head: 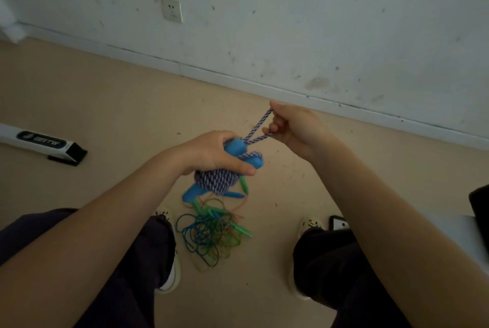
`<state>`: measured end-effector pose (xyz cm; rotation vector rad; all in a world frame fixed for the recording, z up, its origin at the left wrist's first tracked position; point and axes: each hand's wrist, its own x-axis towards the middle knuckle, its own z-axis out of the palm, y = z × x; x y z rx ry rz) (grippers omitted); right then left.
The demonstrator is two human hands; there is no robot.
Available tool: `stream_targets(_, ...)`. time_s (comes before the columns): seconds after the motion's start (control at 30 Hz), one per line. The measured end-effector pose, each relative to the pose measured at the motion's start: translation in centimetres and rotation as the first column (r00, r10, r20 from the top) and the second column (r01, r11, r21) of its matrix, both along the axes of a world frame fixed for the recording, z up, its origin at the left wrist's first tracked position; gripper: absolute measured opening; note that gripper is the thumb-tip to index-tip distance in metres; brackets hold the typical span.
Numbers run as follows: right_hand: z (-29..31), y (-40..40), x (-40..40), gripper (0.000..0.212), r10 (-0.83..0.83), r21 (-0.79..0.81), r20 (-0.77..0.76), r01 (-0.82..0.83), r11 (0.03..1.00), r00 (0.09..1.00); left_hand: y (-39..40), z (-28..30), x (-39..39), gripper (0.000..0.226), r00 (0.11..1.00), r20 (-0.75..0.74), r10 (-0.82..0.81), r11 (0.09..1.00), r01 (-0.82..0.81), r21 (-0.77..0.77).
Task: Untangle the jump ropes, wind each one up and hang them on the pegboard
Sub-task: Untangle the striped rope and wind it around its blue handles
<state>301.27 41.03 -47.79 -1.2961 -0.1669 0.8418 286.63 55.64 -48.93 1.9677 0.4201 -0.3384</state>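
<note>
Head view, looking down past both forearms to a beige floor (111,94). Left hand (211,151) curled tight around a wound bundle of purple-and-white braided rope (215,180), thumb pressed across the coils, blue handles (239,146) poking out above and below the fist. Right hand (295,126), just up and right of the bundle, pinching a short doubled loop (258,128) of the same rope, both strands drawn taut back to the bundle. Directly below the bundle, lying on the floor between two shoes: a tangled pile of thin ropes (211,235), blue, green and orange, with green handles sticking out. Well left of the bundle, a white bar with a black end (42,143). Beyond the bundle, a scuffed white wall with a socket (172,9).
</note>
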Motion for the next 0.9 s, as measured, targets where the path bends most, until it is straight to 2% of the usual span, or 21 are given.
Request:
stream_targets(0.1,-2.1,1.6,3.1,0.026,-0.111,-0.010,-0.033,0.111,0.994,0.993,2.4,-2.2,3.2,0.051,0.992,0.001,0.127,0.989,-0.127,0.070)
stream_targets(0.17,-5.0,2.7,5.0,0.021,-0.131,-0.050,-0.005,0.130,0.990,0.991,3.7,-5.1,4.9,0.047,0.976,0.001,0.218,0.976,-0.218,-0.026)
stream_targets(0.2,-6.9,3.3,5.6,0.020,-0.105,-0.080,0.025,0.107,0.991,0.994,4.0,-6.8,5.9,0.046,0.967,-0.016,0.254,0.961,-0.254,-0.104)
stream_targets(0.27,-10.9,4.4,6.6,0.034,-0.012,-0.181,0.088,0.028,0.983,0.996,4.5,-10.4,8.0,0.047,0.950,-0.062,0.306,0.928,-0.313,-0.202)
stream_targets(0.37,-16.0,5.8,7.6,0.048,0.143,-0.327,0.119,-0.097,0.940,0.983,5.3,-15.8,10.7,0.048,0.943,-0.107,0.315,0.908,-0.333,-0.256)
stream_targets(0.47,-20.4,6.6,9.5,0.044,0.262,-0.410,0.106,-0.198,0.890,0.959,6.3,-20.1,12.1,0.056,0.963,-0.129,0.235,0.921,-0.263,-0.287)
stream_targets(0.6,-24.6,7.2,10.7,0.048,0.241,-0.361,-0.057,-0.245,0.900,0.969,7.1,-23.8,13.0,0.065,0.978,-0.136,0.161,0.915,-0.199,-0.352)
stream_targets(0.67,-25.9,7.3,10.8,0.034,0.259,-0.296,-0.061,-0.265,0.918,0.964,7.4,-25.5,13.2,0.067,0.973,-0.142,0.180,0.875,-0.224,-0.429)
stream_targets(0.73,-27.1,7.2,10.6,0.026,0.307,-0.208,-0.047,-0.310,0.928,0.951,7.5,-27.1,12.9,0.071,0.970,-0.152,0.188,0.808,-0.241,-0.537)
stream_targets(0.83,-28.7,6.9,9.9,0.031,0.321,-0.137,-0.061,-0.326,0.935,0.945,7.3,-28.9,12.0,0.090,0.973,-0.183,0.143,0.667,-0.231,-0.708)
stream_targets(0.9,-29.3,6.6,9.4,0.031,0.310,-0.118,-0.073,-0.317,0.941,0.948,6.7,-30.0,11.3,0.099,0.974,-0.187,0.125,0.604,-0.224,-0.765)
